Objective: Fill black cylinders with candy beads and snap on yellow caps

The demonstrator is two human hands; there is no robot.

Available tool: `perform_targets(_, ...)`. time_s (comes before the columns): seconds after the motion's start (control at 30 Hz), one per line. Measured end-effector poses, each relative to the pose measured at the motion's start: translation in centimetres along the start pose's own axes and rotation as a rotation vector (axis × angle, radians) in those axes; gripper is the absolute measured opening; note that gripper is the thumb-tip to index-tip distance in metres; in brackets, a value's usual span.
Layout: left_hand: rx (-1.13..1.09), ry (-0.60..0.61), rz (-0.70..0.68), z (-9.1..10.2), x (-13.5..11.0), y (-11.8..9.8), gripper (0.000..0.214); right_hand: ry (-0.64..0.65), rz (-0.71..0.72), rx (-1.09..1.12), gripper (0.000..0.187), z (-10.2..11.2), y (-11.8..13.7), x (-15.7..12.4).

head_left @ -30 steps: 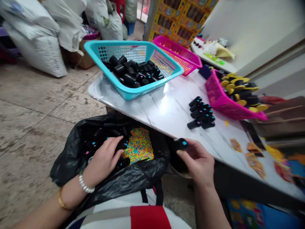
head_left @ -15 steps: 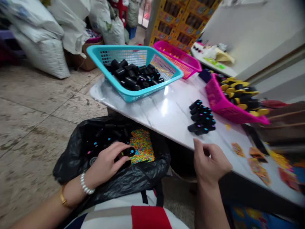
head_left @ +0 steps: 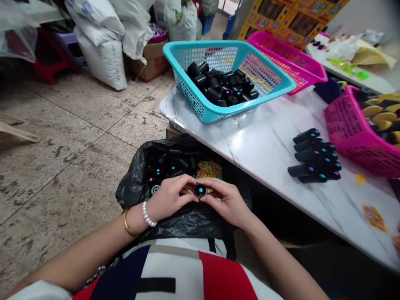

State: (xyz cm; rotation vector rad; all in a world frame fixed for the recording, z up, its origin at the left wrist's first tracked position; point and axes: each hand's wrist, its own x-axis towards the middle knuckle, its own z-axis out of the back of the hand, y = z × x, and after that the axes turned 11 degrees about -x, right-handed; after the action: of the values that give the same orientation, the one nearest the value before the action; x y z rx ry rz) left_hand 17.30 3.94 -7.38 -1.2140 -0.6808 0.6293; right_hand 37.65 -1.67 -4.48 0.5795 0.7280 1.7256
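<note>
Over the black bag: left hand, right hand
Fingers: both sets pinching one black cylinder
Inside: apparently colourful beads

Head view: worn, facing forward and down over white, navy and red clothing; bare left hand and bare right hand close, mid-frame; white marble-patterned table right, mottled stone floor left.

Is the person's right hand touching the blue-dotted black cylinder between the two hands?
Touching. The head view shows the thumb and a finger of the right hand against the black cylinder, below and above it, with no visible gap.
</note>
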Motion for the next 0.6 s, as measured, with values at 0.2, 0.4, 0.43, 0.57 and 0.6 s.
perform_targets(0.2, 0.542, 0.349, -0.094, 0.1, -0.4, 0.6, 0.024, 0.172, 0.041, -0.787, 0.017, -0.2, -4.1, 0.6)
perform_targets(0.4, 0.709, 0.482, -0.076, -0.7, -0.6, 0.9, 0.029, 0.376, 0.185, -0.744, 0.018, -2.1, -3.3, 0.0)
perform_targets(0.43, 0.708, 0.476, -0.069, -0.7, -0.6, 0.9, 0.031, 0.353, 0.156, -0.663, 0.02, -1.9, -3.1, -0.2)
perform_targets(0.57, 0.643, 0.466, -0.045, -0.5, -0.5, 1.0, 0.028, 0.154, -0.064, -0.203, 0.027, 0.2, -3.3, -1.6)
perform_targets(0.6, 0.617, 0.461, -0.041, -0.4, -0.5, 0.9, 0.029, 0.108, -0.113, -0.101, 0.027, 0.7, -3.5, -2.0)
